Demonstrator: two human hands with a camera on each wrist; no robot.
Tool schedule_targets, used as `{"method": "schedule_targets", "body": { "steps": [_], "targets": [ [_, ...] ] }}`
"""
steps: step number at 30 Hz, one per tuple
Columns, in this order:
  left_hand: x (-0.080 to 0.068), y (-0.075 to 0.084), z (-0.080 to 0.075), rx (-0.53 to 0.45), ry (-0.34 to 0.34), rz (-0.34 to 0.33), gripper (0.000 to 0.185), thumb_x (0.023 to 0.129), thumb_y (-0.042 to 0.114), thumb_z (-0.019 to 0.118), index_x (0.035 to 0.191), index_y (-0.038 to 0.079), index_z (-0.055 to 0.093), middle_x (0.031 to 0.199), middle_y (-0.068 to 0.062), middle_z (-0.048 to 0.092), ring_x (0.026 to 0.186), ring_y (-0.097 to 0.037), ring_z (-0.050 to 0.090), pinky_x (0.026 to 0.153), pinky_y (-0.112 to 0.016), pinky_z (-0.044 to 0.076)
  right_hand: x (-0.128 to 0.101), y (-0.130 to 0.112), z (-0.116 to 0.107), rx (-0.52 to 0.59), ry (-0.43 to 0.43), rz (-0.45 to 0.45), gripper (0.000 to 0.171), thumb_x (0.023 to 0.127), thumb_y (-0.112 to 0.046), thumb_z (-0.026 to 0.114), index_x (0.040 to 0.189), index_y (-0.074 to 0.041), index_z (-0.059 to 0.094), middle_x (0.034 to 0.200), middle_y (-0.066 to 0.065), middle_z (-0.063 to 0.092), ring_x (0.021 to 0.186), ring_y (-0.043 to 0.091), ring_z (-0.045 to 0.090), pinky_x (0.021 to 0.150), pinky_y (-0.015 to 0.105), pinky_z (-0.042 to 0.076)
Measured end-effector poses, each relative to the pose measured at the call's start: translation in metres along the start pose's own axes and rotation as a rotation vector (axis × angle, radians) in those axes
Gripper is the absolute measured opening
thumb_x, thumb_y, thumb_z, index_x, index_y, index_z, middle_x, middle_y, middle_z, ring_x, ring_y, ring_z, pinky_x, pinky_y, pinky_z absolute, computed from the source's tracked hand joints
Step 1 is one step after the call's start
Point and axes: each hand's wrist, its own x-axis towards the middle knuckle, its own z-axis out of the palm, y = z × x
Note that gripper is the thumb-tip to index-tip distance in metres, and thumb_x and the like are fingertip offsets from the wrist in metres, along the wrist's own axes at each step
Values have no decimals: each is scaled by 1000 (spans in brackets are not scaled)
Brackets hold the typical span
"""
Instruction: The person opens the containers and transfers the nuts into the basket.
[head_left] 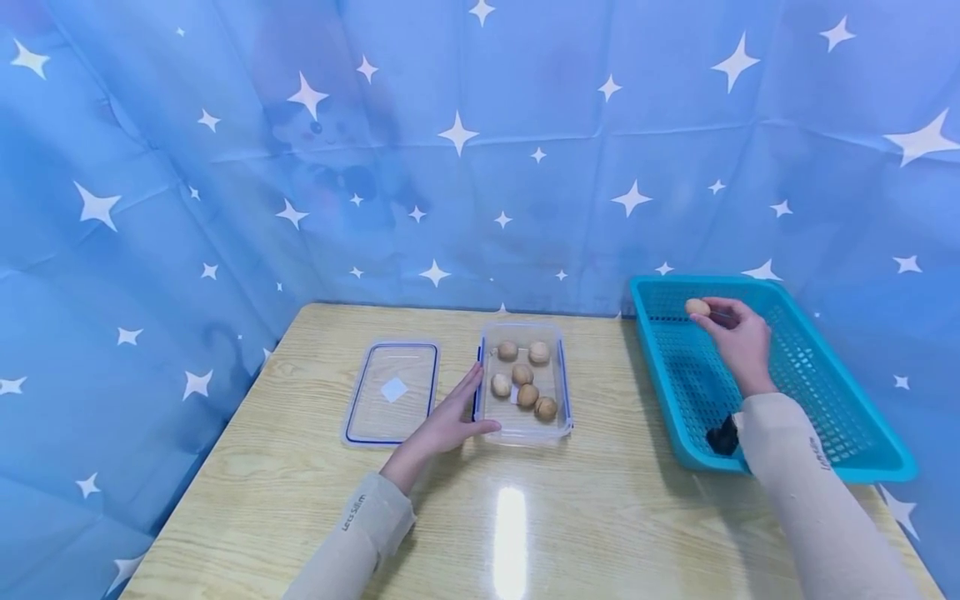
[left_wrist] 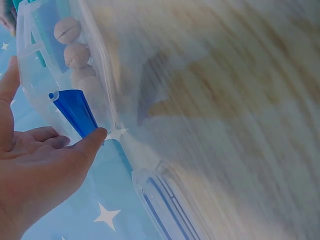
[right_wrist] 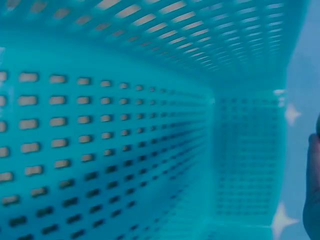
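Right hand (head_left: 738,337) is pinching a walnut (head_left: 697,307) over the basket (head_left: 862,417); left hand (head_left: 450,421), fingers spread, is steadying the box (head_left: 525,429); carry level, release low.

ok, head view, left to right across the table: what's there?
Clear lid → left hand, touching the container's side → clear container with six walnuts → teal basket, right hand over it pinching one walnut.

A makeshift recording booth: star-printed blue curtain (head_left: 480,150) surrounds a wooden table (head_left: 600,517).
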Motion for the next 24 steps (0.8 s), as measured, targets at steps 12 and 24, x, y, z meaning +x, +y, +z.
{"method": "schedule_targets", "body": {
  "steps": [12,24],
  "targets": [
    [1,-1,3,-10,-2,17,93,91,28,72,160,9,12,170,-9,3,155,-35,11,126,-58,14,4,26,7,-42,-331,43,62,98,-46,59,145,-8,49,147,24,47,118,14,55,105,65,42],
    [0,1,2,1,3,-17,94,91,27,73,161,16,11,170,-6,3,155,-34,11,126,-57,14,7,39,10,-137,-561,58,58,101,-35,58,142,5,48,143,35,47,131,50,45,107,67,39]
  ]
}}
